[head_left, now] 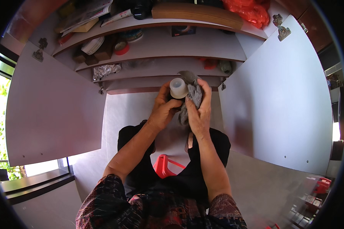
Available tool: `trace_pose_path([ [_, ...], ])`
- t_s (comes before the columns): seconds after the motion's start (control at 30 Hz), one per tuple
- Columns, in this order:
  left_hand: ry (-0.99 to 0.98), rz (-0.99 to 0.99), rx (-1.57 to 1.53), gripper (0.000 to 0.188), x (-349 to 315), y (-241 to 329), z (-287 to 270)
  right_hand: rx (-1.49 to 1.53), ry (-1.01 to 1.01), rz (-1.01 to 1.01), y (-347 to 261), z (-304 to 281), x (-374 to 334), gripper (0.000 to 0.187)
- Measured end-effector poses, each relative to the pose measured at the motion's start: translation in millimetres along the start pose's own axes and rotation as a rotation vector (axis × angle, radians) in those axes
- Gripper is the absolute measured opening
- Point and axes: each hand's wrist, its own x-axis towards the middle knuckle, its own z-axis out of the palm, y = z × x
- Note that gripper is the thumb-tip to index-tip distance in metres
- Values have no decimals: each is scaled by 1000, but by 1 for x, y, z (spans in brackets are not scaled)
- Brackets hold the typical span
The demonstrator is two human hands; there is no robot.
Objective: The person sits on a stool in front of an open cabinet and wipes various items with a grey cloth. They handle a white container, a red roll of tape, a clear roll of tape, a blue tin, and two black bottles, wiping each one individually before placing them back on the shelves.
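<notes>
In front of the open cabinet, both hands are raised close together. My left hand (pixel 165 107) is closed around a small container with a whitish, translucent round top (pixel 177 87); its lower part is hidden by my fingers. A crumpled grey cloth (pixel 194 95) is gripped in my right hand (pixel 201 110), thumb on the near side and fingers behind it. The cloth lies against the right side of the container and hangs down between my hands.
White cabinet doors stand open at left (pixel 57 110) and right (pixel 275 103). Shelves (pixel 179 42) ahead hold a red tape roll (pixel 121 48), crumpled foil (pixel 106 71) and a red plastic bag (pixel 248 11). A red stool (pixel 163 166) shows between my legs.
</notes>
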Motion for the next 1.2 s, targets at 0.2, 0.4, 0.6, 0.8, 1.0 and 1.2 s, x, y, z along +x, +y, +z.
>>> trace_pose_path([
  [0.2,34,15,141,46,0,3,-3,-130,-176,-151,6,-6,-37,56],
  [0.4,-86,116,393,37,-5,9,-2,-27,-111,-63,5,-8,-31,58],
  [0.6,-200,259,717,49,-5,13,-12,218,-130,29,13,-12,-3,49],
  [0.8,-131,422,763,57,-7,12,-2,842,-146,399,17,-10,1,37],
  [1.0,-9,431,1040,39,-5,1,4,667,158,240,33,3,-15,36],
  [1.2,9,241,828,49,-4,-4,5,333,274,167,17,11,-24,42],
])
